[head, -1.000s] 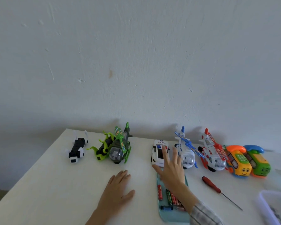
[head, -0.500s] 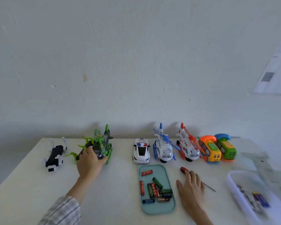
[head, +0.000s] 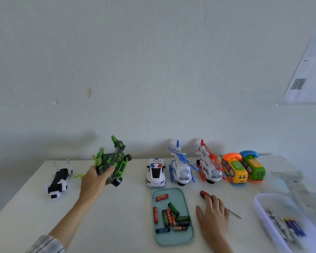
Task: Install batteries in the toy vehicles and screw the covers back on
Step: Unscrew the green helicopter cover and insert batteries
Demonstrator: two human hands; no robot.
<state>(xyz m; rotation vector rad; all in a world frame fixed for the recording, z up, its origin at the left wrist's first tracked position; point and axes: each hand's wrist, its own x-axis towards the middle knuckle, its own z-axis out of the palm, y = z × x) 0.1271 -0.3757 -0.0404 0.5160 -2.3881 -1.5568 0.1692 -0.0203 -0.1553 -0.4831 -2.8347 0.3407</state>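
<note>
- Fingers of my left hand [head: 91,181] curl around the green helicopter [head: 113,165], tipped on its side at ten o'clock on the bench [head: 117,216].
- My right hand [head: 212,214] lies flat, fingers relaxed, over the screwdriver [head: 204,194], at three o'clock from the battery tray [head: 171,241].

One head-worn wide-angle view, facing forward and slightly down across the white table [head: 117,216], toy row at mid-distance, wall [head: 153,61] filling the upper half, both forearms entering from below
</note>
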